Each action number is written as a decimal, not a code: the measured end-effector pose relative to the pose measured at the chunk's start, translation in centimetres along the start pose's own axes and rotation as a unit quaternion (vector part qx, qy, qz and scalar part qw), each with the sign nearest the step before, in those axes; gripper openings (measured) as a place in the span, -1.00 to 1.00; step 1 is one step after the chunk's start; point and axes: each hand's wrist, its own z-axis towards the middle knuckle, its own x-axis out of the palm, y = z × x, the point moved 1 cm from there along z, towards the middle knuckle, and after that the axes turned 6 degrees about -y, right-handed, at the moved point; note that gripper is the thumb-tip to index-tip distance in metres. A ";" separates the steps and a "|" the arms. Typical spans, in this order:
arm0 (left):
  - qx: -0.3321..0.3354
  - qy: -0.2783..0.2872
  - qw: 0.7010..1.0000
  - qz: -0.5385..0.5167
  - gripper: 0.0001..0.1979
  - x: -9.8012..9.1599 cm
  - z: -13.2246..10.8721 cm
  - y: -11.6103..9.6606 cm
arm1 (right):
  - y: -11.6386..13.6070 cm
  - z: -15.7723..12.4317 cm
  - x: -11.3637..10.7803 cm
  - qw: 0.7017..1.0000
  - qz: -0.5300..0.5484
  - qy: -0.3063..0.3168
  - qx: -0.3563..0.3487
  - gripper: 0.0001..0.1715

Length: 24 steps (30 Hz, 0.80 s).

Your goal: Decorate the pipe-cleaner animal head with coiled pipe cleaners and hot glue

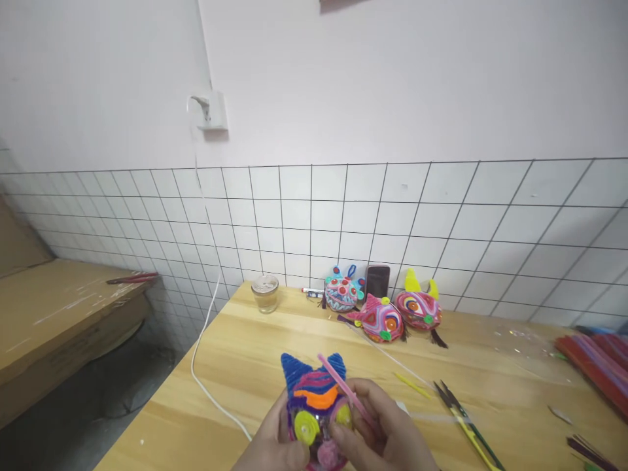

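Low in the head view, both my hands hold a small pipe-cleaner mask [314,405] with blue ears, purple, pink and orange stripes and yellow spiral eyes. My left hand [269,445] cups its left and lower side, fingers closed round it. My right hand [387,432] grips its right side and pinches a pink pipe cleaner [343,387] that slants across the mask's top right. Both hands are partly cut off by the frame's bottom edge.
On the wooden table [235,366] stand three finished masks [380,319], a phone [377,281] leaning on the tiled wall and a small glass jar [265,292]. Snips [461,412] lie right, pipe cleaner bundles [596,363] far right. A white cable [206,327] hangs from a socket.
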 end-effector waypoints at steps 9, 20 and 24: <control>0.012 -0.011 1.000 0.025 -0.35 -1.0 0.9 1.1 | -1.0 0.9 -0.8 0.999 -0.008 0.023 0.025 -0.47; -0.017 -0.029 0.999 -0.002 -0.39 -1.9 1.6 1.7 | -0.1 1.6 -1.6 0.995 0.063 0.031 0.074 -0.46; -0.015 -0.026 1.000 -0.006 -0.37 -2.1 1.6 2.0 | -1.3 1.8 -1.1 0.999 0.016 0.031 0.030 -0.44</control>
